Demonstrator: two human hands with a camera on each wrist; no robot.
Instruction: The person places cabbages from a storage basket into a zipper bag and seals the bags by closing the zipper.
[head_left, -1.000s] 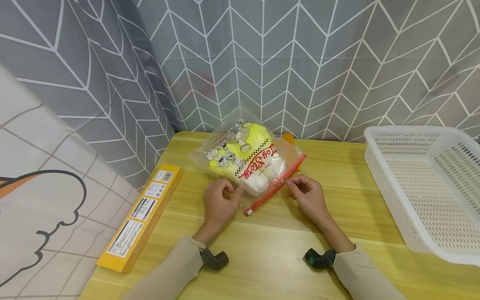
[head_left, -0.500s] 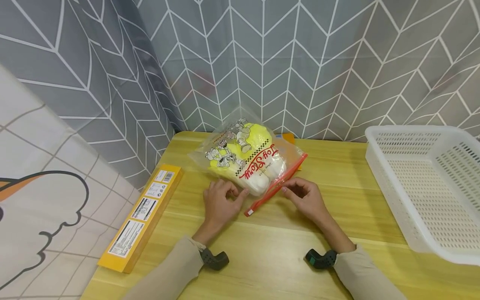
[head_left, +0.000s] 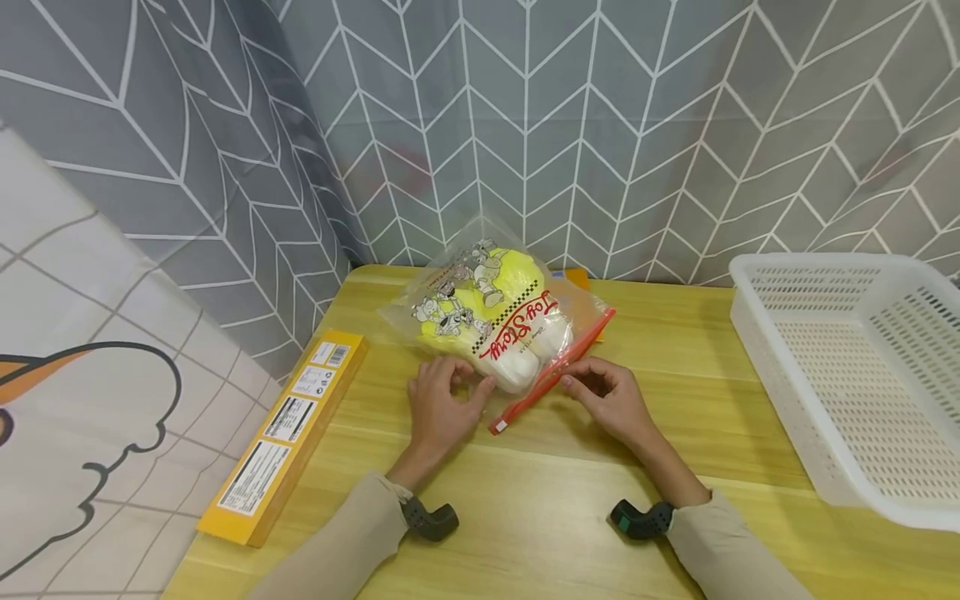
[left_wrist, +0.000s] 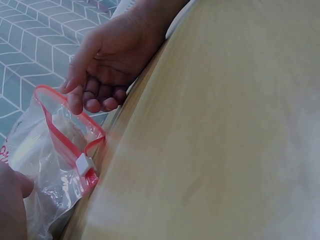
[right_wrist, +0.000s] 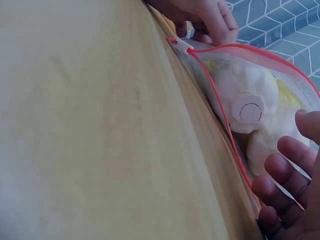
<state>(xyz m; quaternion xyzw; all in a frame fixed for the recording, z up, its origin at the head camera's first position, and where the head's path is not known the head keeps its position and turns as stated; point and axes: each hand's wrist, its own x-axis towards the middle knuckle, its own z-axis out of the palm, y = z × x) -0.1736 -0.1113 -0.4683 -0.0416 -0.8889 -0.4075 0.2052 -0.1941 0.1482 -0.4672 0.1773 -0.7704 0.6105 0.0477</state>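
Note:
A clear slider bag with red lettering and a red zip edge lies tilted on the wooden table. Inside it is a white and yellow soft thing, plush-like, with a round white patch. The bag's mouth gapes in both wrist views, its white slider at the near left corner. My left hand pinches the bag's side near that corner, thumb on the film. At the middle of the red edge, my right hand pinches the rim between thumb and forefinger, its other fingers loosely curled.
A long orange box with white labels lies along the table's left side. To the right stands a white perforated plastic basket. Behind the bag an orange and blue item peeks out. A grey patterned curtain hangs at the back.
My right hand has shifted slightly left along the red edge, with its thumb lower. My left hand and the bag have barely moved.

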